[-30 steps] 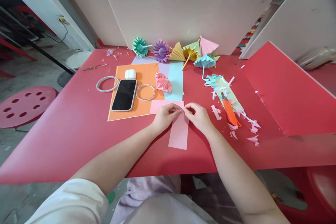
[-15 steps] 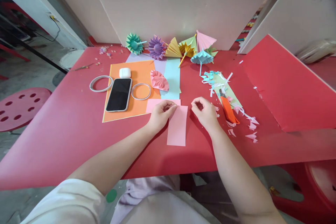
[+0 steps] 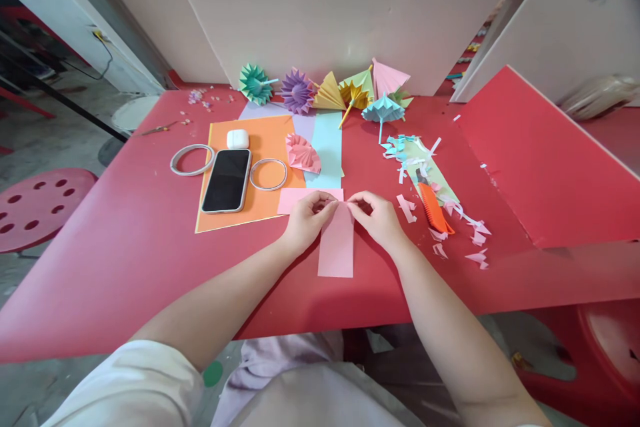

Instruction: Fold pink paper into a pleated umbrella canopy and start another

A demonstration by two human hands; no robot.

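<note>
A pink paper strip [image 3: 336,248] lies upright on the red table [image 3: 125,247], its far end under my fingers. My left hand [image 3: 306,219] pinches the strip's top left corner. My right hand [image 3: 379,219] pinches the top right corner, fingers curled. Another pink sheet [image 3: 290,199] lies just behind my left hand, partly on the orange paper [image 3: 270,147]. A folded pink fan [image 3: 302,153] rests on the light blue sheet [image 3: 327,153] beyond.
A phone [image 3: 227,179], an earbud case [image 3: 238,139] and two rings [image 3: 269,174] sit on or near the orange paper. Several paper umbrellas [image 3: 383,109] line the back. An orange cutter [image 3: 434,208] lies among paper scraps at right. A raised red panel [image 3: 540,160] borders the right.
Half a second ago my right hand had drawn off to the right of the strip; it has come back to the strip's top edge. The left hand stayed on the paper.
</note>
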